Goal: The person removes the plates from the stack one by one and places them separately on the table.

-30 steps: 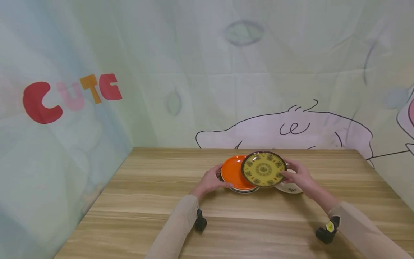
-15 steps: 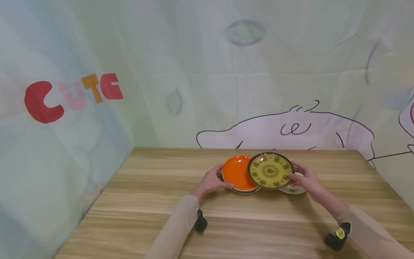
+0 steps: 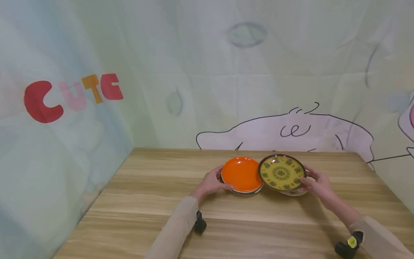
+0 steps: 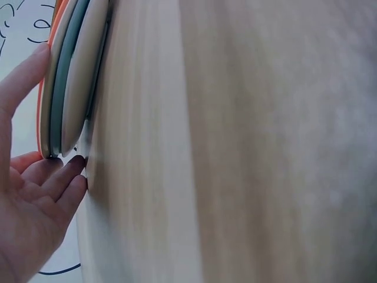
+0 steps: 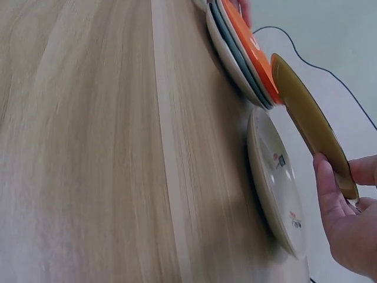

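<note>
My right hand (image 3: 318, 185) pinches the rim of a yellow-green patterned plate (image 3: 281, 172) with a dark border, thumb on top and fingers beneath. That plate is raised and tilted, its left edge beside an orange plate (image 3: 240, 174). The orange plate tops a stack of several plates; a teal plate (image 4: 69, 65) and a pale one show below it in the left wrist view. My left hand (image 3: 211, 181) clasps the stack's left side, thumb at the front rim. Under the lifted plate, a white plate (image 5: 274, 177) with small printed marks lies on the table, mostly hidden in the head view.
The wooden table (image 3: 155, 223) reaches back to a printed cloth backdrop (image 3: 181, 54). Another cloth with the letters CUTE hangs on the left. Black wrist cameras sit on both forearms, the right one (image 3: 347, 246) near the table's front right.
The yellow-green plate has moved right in my right hand, baring more of the orange plate and covering more of the white one. My left hand has stayed at the stack.
</note>
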`<action>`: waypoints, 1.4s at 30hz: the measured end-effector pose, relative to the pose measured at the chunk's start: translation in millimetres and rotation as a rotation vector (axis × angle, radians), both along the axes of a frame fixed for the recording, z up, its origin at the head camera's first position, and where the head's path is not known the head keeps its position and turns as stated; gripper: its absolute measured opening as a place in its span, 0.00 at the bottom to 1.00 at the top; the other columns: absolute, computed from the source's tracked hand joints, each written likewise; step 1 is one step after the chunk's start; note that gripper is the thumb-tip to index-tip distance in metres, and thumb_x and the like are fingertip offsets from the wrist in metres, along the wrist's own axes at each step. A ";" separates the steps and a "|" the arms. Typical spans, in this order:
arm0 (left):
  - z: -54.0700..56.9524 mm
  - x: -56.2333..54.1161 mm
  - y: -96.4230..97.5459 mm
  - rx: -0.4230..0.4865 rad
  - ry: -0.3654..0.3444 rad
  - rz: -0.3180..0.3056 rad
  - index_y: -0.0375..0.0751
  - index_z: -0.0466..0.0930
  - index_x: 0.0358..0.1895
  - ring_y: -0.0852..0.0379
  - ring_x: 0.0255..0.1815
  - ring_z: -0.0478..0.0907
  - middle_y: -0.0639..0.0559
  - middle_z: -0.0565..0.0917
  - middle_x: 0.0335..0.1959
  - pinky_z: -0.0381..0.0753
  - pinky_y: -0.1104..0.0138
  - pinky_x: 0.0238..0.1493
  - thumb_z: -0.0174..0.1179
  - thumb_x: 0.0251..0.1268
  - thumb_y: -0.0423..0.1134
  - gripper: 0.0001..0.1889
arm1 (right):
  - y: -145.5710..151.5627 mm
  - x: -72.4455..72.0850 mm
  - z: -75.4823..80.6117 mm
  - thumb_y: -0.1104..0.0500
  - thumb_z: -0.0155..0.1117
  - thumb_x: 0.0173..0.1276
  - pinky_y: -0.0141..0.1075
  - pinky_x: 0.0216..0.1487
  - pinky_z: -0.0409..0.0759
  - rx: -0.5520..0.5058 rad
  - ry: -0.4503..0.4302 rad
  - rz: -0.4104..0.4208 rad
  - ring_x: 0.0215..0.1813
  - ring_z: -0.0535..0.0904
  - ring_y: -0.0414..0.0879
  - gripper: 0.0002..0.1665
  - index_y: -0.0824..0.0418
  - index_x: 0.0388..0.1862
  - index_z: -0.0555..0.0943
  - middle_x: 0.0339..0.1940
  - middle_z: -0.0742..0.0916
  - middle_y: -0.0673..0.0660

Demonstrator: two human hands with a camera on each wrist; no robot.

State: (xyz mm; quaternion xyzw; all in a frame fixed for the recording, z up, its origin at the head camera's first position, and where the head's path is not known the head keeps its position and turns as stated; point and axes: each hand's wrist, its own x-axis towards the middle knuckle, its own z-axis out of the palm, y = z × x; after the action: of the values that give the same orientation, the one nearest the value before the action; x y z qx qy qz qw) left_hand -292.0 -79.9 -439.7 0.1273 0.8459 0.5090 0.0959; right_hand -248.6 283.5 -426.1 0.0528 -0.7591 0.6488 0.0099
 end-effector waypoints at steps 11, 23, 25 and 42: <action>0.4 -0.2 -1.3 -0.026 0.005 0.000 0.42 0.58 0.68 0.50 0.63 0.65 0.49 0.65 0.65 0.63 0.56 0.64 0.73 0.40 0.46 0.48 | 40.0 -8.1 -17.7 0.59 0.63 0.60 0.34 0.37 0.83 -0.045 -0.021 -0.018 0.33 0.82 0.41 0.42 0.59 0.70 0.55 0.40 0.79 0.41; 1.1 -0.3 -0.6 -0.029 0.014 -0.002 0.42 0.58 0.67 0.50 0.63 0.65 0.48 0.66 0.65 0.63 0.56 0.65 0.73 0.39 0.47 0.48 | 41.7 10.3 14.0 0.67 0.56 0.64 0.32 0.31 0.83 -0.005 -0.020 -0.048 0.26 0.80 0.38 0.43 0.77 0.67 0.42 0.34 0.77 0.32; 1.0 -0.1 -0.6 -0.030 0.012 -0.001 0.41 0.58 0.68 0.50 0.64 0.64 0.48 0.66 0.65 0.62 0.56 0.65 0.73 0.39 0.47 0.48 | 46.4 8.2 10.8 0.65 0.57 0.64 0.33 0.33 0.83 0.045 -0.017 -0.057 0.26 0.81 0.39 0.43 0.77 0.67 0.43 0.35 0.77 0.34; -3.1 -4.7 -1.5 -0.018 0.014 -0.011 0.43 0.59 0.67 0.49 0.63 0.65 0.48 0.67 0.64 0.62 0.54 0.65 0.74 0.38 0.48 0.48 | 92.9 -7.3 -24.1 0.56 0.65 0.59 0.33 0.33 0.83 -0.011 -0.009 -0.085 0.29 0.82 0.40 0.51 0.65 0.71 0.46 0.44 0.79 0.47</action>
State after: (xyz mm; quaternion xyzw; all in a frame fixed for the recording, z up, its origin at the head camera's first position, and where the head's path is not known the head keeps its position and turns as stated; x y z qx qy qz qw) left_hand -296.7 -81.4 -442.8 0.1348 0.8504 0.4999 0.0938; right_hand -255.9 376.4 -450.2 0.0174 -0.7570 0.6522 0.0341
